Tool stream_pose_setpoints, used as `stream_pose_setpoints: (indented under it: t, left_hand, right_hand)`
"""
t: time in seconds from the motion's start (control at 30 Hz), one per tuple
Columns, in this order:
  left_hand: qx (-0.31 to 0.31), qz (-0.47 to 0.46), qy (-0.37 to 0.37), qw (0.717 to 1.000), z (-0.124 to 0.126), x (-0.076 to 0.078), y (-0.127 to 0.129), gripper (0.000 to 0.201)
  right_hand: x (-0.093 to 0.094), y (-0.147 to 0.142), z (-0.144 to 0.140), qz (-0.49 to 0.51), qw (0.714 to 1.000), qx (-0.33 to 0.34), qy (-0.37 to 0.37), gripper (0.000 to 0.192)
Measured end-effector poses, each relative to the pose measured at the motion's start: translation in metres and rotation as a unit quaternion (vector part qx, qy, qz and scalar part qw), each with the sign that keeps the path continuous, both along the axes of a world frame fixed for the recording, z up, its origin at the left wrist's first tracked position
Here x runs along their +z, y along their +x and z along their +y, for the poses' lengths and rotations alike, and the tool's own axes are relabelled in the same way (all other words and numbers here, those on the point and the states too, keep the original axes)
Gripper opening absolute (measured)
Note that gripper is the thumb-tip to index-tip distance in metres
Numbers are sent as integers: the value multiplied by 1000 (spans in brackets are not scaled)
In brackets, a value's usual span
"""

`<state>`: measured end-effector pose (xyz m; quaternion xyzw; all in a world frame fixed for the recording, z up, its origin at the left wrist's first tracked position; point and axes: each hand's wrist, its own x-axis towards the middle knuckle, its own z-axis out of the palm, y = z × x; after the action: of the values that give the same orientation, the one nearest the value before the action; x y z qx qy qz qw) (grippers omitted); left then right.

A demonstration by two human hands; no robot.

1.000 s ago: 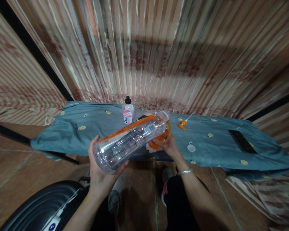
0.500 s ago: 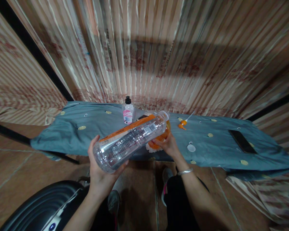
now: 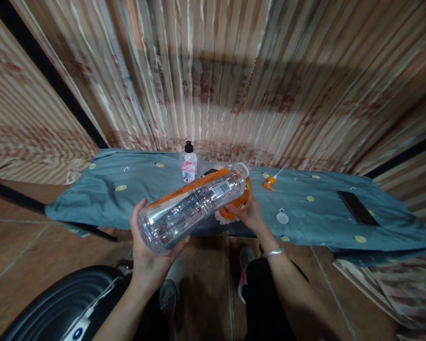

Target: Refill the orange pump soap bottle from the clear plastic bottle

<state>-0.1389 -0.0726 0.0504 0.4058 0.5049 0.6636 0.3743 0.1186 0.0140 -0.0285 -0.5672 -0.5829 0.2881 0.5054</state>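
Observation:
My left hand [image 3: 149, 265] is wrapped round the base of a large clear plastic bottle [image 3: 191, 208] with an orange label. The bottle is tilted, its uncapped mouth pointing up and to the right. Behind that mouth, my right hand [image 3: 251, 215] grips an orange see-through bottle [image 3: 247, 189], mostly hidden by the clear one. Whether liquid passes between them I cannot tell. On the cloth to the right lie an orange pump head [image 3: 269, 183] with a white tube and, closer to me, a round white cap [image 3: 282, 218].
A small bottle with a black cap [image 3: 189, 165] stands at the back of the cloth-covered bench [image 3: 145, 199]. A black phone [image 3: 357, 208] lies at the right. Striped curtains [image 3: 213, 94] hang behind, and a black round stool [image 3: 60, 303] is at lower left.

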Motion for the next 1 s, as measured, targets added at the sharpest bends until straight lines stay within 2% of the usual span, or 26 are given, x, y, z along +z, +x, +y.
stream_pose_setpoints:
  t: [0.07,0.23,0.5,0.73,0.9,1.0]
  left_hand:
    - [-13,1,-15,1000,0,0,-2,111]
    - [3,92,16,996,2,-2,-9,114]
    - [-19,82,5,996,2,-2,-9,116]
    - [-35,-2,-47,998,2,1,-7,118]
    - [-14,90,0,996,2,-2,-10,118]
    - [-17,103,2,995,2,-2,-11,115]
  right_hand:
    - [1,0,-1,6,1000,-8,-10,76]
    - [2,0,-1,4,1000,-7,-15,73]
    - [1,0,0,8,1000,2,-3,75]
    - [1,1,0,-1,1000,-1,-13,75]
    - [0,1,0,12,1000,8,-12,74]
    - [-1,2,0,2,1000,11,-8,72]
